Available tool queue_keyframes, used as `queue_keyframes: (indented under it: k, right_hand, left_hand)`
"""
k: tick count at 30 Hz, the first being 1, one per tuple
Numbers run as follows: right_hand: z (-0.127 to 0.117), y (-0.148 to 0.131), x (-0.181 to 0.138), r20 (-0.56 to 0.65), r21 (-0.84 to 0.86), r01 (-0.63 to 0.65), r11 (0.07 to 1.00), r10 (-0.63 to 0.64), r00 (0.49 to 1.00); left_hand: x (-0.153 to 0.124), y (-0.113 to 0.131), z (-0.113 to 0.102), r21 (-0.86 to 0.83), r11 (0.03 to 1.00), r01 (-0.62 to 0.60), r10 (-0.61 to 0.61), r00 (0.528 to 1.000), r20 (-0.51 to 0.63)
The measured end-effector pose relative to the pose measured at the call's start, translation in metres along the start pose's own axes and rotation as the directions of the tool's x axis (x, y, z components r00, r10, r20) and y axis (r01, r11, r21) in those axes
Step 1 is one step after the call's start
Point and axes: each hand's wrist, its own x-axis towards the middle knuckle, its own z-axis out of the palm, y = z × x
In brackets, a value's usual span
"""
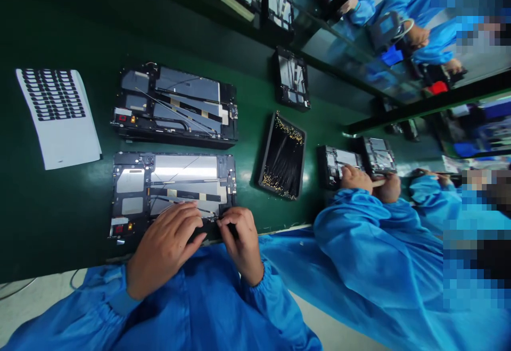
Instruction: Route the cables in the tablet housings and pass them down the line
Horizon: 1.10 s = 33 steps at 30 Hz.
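Observation:
In front of me lies a tablet-like device with its inside bare (184, 167), showing silver plates, black strips and thin cables. My left hand (170, 239) rests over its near edge, fingers stretched out and the thumb apart. At the device's lower right corner, my right hand (241, 234) pinches with thumb and index finger. A thin cable (205, 211) runs toward those fingertips; what they grip is too small to make out. Just behind is a stack of similar opened devices (175, 141), with loose thin cables across the top one.
A black tray of thin black cables with gold ends (282, 154) stands to the right. A white sheet with black stickers (69, 138) lies at left. More opened devices (293, 80) sit farther back. A co-worker's hands (355, 178) work at right, beneath a shelf edge (431, 103).

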Motion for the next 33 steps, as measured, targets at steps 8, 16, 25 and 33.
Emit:
queue_keyframes:
  k: [8, 16, 25, 33]
  right_hand:
    - [0.005, 0.007, -0.013, -0.032, -0.118, 0.18, 0.977, -0.185, 0.982]
    - [0.016, 0.016, -0.03, -0.03, -0.357, 0.323, 0.876, -0.357, 0.934]
    - [0.02, 0.017, -0.032, -0.144, -0.239, 0.254, 0.937, -0.293, 0.945]
    - [0.02, 0.015, -0.029, -0.055, -0.3, 0.335, 0.893, -0.367, 0.929]
  left_hand:
    - [-0.002, -0.006, 0.006, 0.036, 0.999, -0.014, 0.014, 1.0, -0.019]
    - [-0.005, -0.007, 0.006, 0.05, 0.998, -0.03, 0.032, 0.999, -0.039]
    - [-0.001, -0.004, 0.012, 0.03, 0.999, 0.019, -0.018, 0.999, -0.041]
    - [0.002, -0.003, 0.013, 0.027, 1.0, -0.01, 0.012, 0.998, -0.069]
